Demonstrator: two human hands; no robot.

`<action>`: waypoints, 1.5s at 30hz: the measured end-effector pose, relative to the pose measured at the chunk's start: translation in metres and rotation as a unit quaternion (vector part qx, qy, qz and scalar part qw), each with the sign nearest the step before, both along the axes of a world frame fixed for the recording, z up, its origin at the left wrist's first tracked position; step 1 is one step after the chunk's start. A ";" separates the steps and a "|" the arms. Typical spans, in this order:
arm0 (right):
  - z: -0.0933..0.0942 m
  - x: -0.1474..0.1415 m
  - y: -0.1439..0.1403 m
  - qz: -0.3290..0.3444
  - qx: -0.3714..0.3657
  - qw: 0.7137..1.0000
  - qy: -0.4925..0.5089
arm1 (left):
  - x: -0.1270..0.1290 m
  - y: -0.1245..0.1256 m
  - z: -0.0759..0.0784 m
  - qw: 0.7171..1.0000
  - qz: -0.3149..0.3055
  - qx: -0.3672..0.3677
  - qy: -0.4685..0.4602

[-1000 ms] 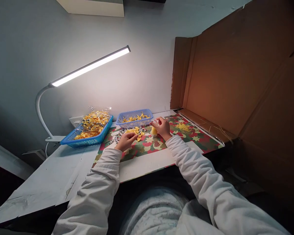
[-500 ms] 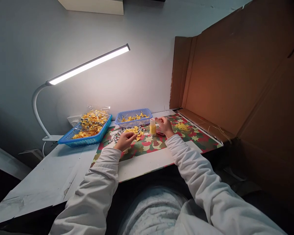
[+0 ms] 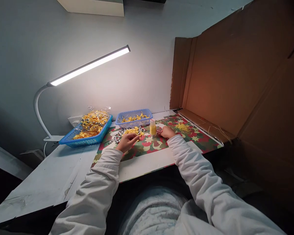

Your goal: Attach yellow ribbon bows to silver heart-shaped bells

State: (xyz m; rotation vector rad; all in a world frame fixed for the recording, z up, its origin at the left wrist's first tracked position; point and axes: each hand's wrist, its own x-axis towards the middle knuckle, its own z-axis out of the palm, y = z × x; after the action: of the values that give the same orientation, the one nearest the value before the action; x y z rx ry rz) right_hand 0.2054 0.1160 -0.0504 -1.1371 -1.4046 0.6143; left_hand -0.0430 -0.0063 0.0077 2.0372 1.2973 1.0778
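My left hand (image 3: 127,142) is closed in a pinch over the front of the patterned mat (image 3: 147,148). What sits between its fingertips is too small to make out. Just beyond it lie a heap of yellow petal-like pieces (image 3: 132,130) and several shiny silver beads (image 3: 117,136). An upright white spool wound with yellow thread (image 3: 153,129) stands between my hands. To its right, my right hand (image 3: 168,132) is low at the mat, its fingers closed on a small red tool (image 3: 159,132). Most of that tool is hidden by the hand.
A blue basket (image 3: 104,135) piled with yellow pieces and clear wrap stands left, near a lit clamp lamp (image 3: 90,65). Behind the heap is a second blue basket (image 3: 134,123). Loose yellow threads (image 3: 183,126) lie right, by a tall cardboard wall (image 3: 225,71).
My right hand has come down from beside the spool's top to the small red tool on the mat. My left hand has shifted only slightly, still pinched.
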 end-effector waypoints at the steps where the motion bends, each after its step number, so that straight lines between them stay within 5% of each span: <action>1: 0.001 0.001 0.000 -0.022 -0.006 1.000 -0.001 | 0.000 0.000 -0.001 1.000 0.000 0.002 0.000; 8: 0.034 0.013 -0.019 -0.088 0.020 0.996 -0.020 | 0.000 0.001 -0.002 1.000 0.010 0.019 -0.012; 13: 0.057 0.013 -0.048 0.052 0.130 0.988 -0.069 | -0.001 0.002 -0.003 0.999 0.018 0.029 -0.019; 20: 0.050 0.020 -0.050 0.218 0.073 0.964 -0.136 | -0.001 0.004 -0.005 0.999 0.018 0.032 -0.032; 36: 0.049 0.020 -0.044 0.199 0.035 0.962 -0.184 | -0.003 0.008 -0.009 0.999 -0.002 0.047 -0.021; 41: 0.050 0.024 -0.046 0.191 0.042 0.972 -0.133 | -0.004 0.009 -0.010 0.999 0.001 0.038 -0.029; 45: 0.052 0.022 -0.042 0.122 0.076 0.989 -0.046 | -0.004 0.010 -0.011 0.999 0.000 0.049 -0.024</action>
State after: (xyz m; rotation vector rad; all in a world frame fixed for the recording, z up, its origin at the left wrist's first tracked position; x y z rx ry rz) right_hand 0.2278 0.0741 0.0014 -0.8898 -1.6559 0.6206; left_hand -0.0475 0.0036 -0.0030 2.0695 1.2422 1.2044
